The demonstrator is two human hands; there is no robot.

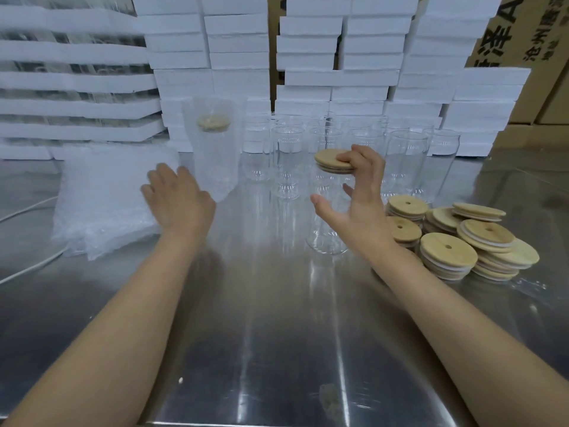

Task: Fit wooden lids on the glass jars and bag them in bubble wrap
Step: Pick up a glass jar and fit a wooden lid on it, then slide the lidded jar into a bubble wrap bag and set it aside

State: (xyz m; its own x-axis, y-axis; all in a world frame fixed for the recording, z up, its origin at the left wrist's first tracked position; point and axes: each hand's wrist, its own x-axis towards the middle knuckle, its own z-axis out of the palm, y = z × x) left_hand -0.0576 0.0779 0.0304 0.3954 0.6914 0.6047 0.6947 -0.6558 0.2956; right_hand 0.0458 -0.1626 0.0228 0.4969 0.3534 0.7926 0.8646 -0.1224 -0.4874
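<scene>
A clear glass jar [326, 223] stands on the steel table [271, 318] with a round wooden lid [332, 161] sitting on its mouth. My right hand [360, 192] hovers over it: fingertips rest on the lid's right edge, the thumb is spread wide and off the glass. My left hand [177, 195] lies palm down on a pile of bubble wrap bags [104, 198], its fingers stretched forward. Just behind that hand, a lidded jar stands upright inside a bubble wrap bag [214, 149]. Several empty jars [406, 161] stand in rows at the back.
A heap of wooden lids [458, 241] with centre holes lies at the right, close to my right forearm. White foam boxes [363, 78] are stacked along the back, cardboard cartons [529, 35] behind them. A white cable [27, 266] runs across the table's left side.
</scene>
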